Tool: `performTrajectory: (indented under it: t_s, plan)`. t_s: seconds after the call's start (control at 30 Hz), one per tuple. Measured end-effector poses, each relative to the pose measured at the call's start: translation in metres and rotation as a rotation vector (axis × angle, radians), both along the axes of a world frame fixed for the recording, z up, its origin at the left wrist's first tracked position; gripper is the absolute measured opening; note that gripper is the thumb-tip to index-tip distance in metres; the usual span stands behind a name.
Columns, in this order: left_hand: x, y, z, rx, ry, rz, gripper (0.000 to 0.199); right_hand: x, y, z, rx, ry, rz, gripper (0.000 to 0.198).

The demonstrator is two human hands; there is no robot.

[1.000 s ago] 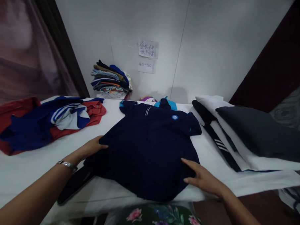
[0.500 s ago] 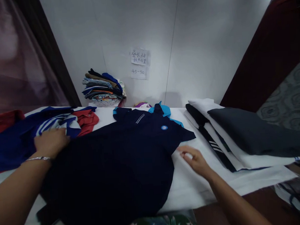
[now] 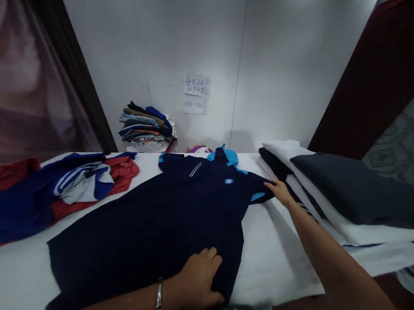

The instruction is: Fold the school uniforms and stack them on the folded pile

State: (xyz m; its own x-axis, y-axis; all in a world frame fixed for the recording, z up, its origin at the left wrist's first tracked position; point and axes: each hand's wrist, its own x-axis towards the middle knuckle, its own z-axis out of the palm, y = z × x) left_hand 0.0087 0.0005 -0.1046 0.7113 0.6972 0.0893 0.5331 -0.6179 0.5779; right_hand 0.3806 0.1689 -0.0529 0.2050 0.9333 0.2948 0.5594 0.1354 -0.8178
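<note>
A navy polo shirt (image 3: 155,216) with light-blue trim lies spread on the white-covered table, its collar toward the wall. It has two white stripes and a round badge on the chest. My right hand (image 3: 280,193) pinches the edge of its right-side sleeve, lifting it a little so the blue lining shows. Near the lower right side of the shirt, my left hand (image 3: 202,278), with a silver bracelet at the wrist, rests palm down on the fabric, thumb apart from the fingers.
At the left is a loose heap of blue, white and red clothes (image 3: 81,183). A folded stack (image 3: 147,125) stands at the back by the wall. White and dark grey garments (image 3: 352,189) are piled at the right. Handwritten paper signs (image 3: 197,85) hang on the wall.
My left hand has left the clothes heap and come right onto the shirt's lower part. My right hand has moved up and taken hold of the sleeve. The shirt's hem now lies flatter.
</note>
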Motion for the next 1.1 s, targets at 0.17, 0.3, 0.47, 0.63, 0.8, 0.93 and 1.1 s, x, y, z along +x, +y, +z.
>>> performTrajectory:
  t_s: [0.17,0.3,0.47,0.63,0.8,0.93,1.1]
  plan:
    - [0.003,0.014,-0.001,-0.113,-0.039,-0.061,0.019,0.024,-0.009,0.059,-0.076,-0.075,0.026,0.04]
    - [-0.008,0.018,0.024,-0.655,-0.081,-0.145,0.018,0.047,-0.021,0.062,-0.25,-0.462,0.016,0.031]
    - [-0.006,0.006,0.025,-0.789,0.031,0.008,0.02,0.058,-0.032,0.019,-0.452,-0.78,-0.002,0.023]
    - [-0.003,-0.007,0.024,-0.853,-0.019,-0.066,0.011,0.033,-0.038,0.007,-0.075,-0.765,0.032,0.033]
    - [-0.023,0.024,0.06,-0.8,-0.105,0.035,0.021,-0.036,-0.043,0.015,0.175,-0.514,0.328,0.036]
    - [-0.065,0.083,0.08,-0.362,-0.007,0.398,0.031,-0.094,-0.044,0.003,0.12,-0.425,0.48,0.044]
    - [-0.142,0.152,0.077,-0.015,0.259,0.812,0.034,-0.124,-0.033,-0.032,-0.119,-0.695,0.468,0.063]
